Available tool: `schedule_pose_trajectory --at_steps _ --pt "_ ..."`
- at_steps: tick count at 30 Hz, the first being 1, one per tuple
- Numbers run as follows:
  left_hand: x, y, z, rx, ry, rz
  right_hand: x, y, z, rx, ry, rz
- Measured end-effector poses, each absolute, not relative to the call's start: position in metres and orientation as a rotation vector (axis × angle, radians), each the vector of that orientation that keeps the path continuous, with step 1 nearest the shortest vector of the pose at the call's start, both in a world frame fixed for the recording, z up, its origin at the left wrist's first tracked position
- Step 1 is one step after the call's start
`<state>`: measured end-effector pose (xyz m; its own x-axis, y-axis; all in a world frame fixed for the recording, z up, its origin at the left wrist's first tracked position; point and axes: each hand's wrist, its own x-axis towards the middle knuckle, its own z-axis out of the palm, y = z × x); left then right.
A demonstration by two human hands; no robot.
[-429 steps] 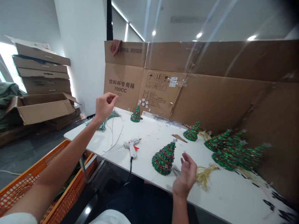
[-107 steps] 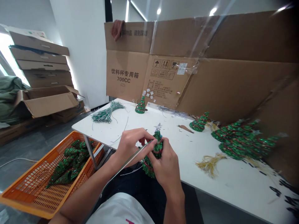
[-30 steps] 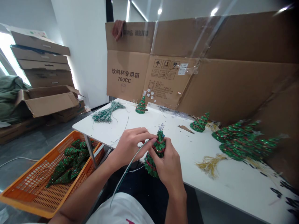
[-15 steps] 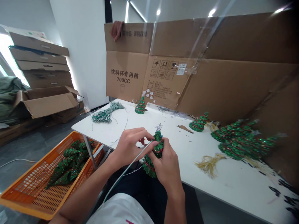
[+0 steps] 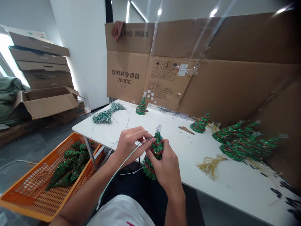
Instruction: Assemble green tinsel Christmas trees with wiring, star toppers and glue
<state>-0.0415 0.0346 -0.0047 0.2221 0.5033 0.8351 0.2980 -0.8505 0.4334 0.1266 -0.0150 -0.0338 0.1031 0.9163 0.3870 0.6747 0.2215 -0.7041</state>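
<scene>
a small sequined christmas tree, green with red bead rings and a silver star on its top, is held upright over the near edge of the white table. the right hand is closed around the right side of the cone, with the fingers pressed on the sequins. the left hand is kept just left of the tree. its thumb and fingertips are pinched together on a thin green wire at the upper part of the tree, and from this pinch the wire is led down and leftward across the left forearm. beyond the left hand a bundle of green wires is laid on the table. farther behind it another little tree is stood near the cardboard wall. to the right of the right hand gold threads are seen, and beyond them a heap of trees lying on their sides. below and left of the left arm an orange basket with green cones is placed beside the table.
</scene>
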Motion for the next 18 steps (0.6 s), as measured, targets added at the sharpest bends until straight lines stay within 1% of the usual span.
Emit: schedule_pose_trajectory --at_steps 7,18 --pt "-0.0424 0.0304 -0.0017 2.404 0.742 1.545 0.1319 -0.0131 -0.0352 -1.523 -1.622 0.356" --pt "-0.0419 0.0324 -0.0040 2.371 0.741 1.615 0.1298 -0.0146 -0.0340 -1.517 -1.625 0.356"
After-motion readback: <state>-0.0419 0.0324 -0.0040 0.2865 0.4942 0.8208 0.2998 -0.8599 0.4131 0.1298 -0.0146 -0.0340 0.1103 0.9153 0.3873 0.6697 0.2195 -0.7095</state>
